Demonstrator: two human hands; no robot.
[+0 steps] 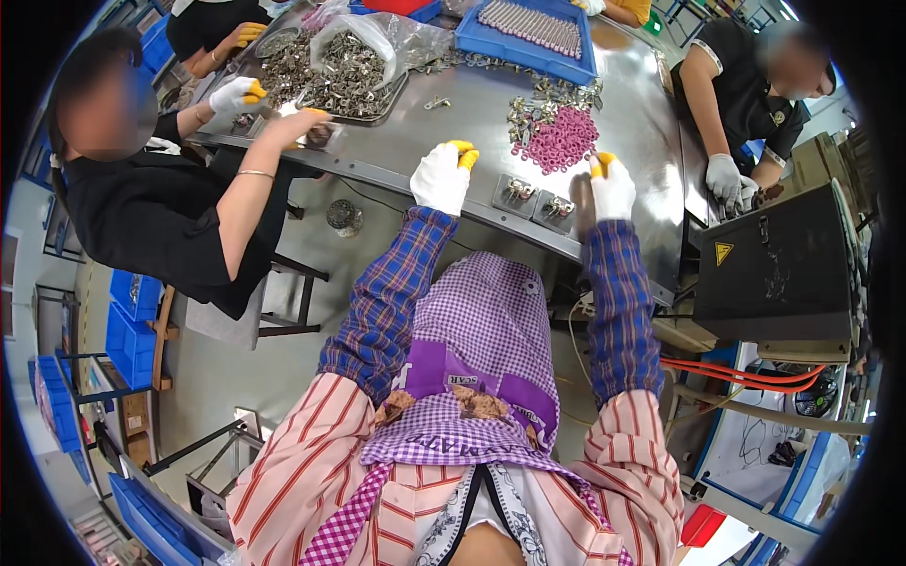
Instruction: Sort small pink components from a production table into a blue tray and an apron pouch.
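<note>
My left hand [440, 181], in a white glove with yellow fingertips, hovers at the table's near edge. Its fingers are curled together; whatever they may hold is too small to make out. My right hand [612, 190], gloved alike, is beside the near right side of a heap of pink rings [559, 140]. Its fingertips are pressed together, and their content is hidden. Between my hands sit two small metal fixtures, the left one [515, 193] and the right one [554, 210], each with a shiny metal part on top. Loose metal parts [530, 115] lie against the rings.
A blue tray [462, 40] of rowed pink-and-metal pieces stands at the back of the metal table [396, 151]. At left, a co-worker's gloved hands are near a tray [382, 115] heaped with metal parts. Another person works at right behind a dark box [779, 269].
</note>
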